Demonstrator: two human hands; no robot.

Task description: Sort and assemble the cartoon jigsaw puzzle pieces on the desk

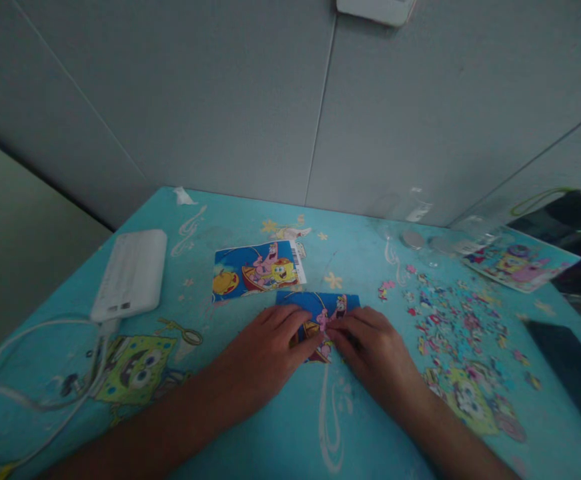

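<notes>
A partly assembled jigsaw puzzle (290, 298) with a blue background and cartoon figures lies on the table between my hands. My left hand (273, 337) rests on its left side, fingers stretched over it and the thumb apart near its lower middle. From the right, my right hand (373, 339) pinches at a small pink puzzle piece (323, 319) on the picture; the fingertips partly hide it. Just behind stands out a reference picture card (257, 272), lying flat, with the same boat scene. Both hands cover parts of the puzzle.
Loose puzzle pieces (463, 323) are heaped at the right. Beyond them lie another picture card (523, 261) and clear bottles with round lids (413, 240). A dark phone-like slab (570, 370) is at the right edge. At left, a white power bank (133, 273) trails white cables (35, 400).
</notes>
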